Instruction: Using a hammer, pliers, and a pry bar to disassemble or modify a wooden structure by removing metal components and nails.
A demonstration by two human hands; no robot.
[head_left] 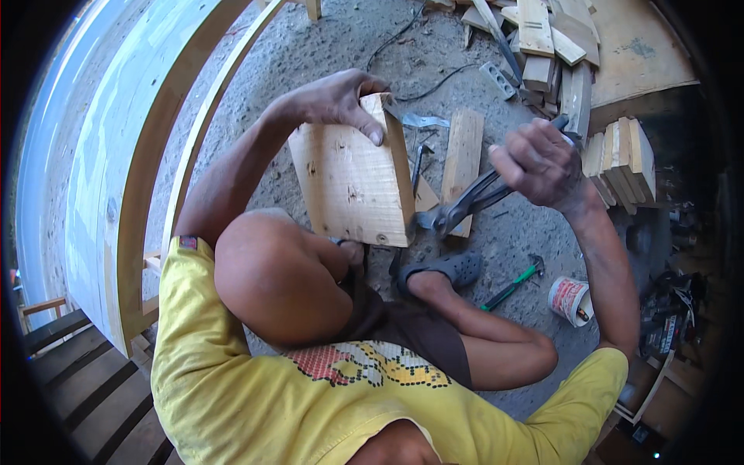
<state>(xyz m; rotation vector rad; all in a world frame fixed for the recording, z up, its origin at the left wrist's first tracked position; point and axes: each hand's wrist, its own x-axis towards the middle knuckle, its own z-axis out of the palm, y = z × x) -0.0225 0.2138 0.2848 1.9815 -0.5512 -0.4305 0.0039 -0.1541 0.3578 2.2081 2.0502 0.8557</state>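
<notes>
A pale wooden piece [345, 182], wide-faced with dark nail marks, stands tilted on the ground in front of my bent knee. My left hand [341, 105] clasps its upper edge, thumb on the wide face and fingers over the far side. In my right hand [542, 167] are metal pincers [469, 203], the fingers wrapped round their handles. The pincers' jaws meet the wood's lower right edge; whether they bite on a nail there is too small to tell. Behind the wood lies a loose plank [463, 151].
A green-handled hammer [511, 287] and a white tub [570, 301] lie to the right of my clog [457, 269]. Scrap wood [536, 31] is heaped at the far right, near stacked blocks [624, 163]. A long wooden frame [143, 178] rises on the left.
</notes>
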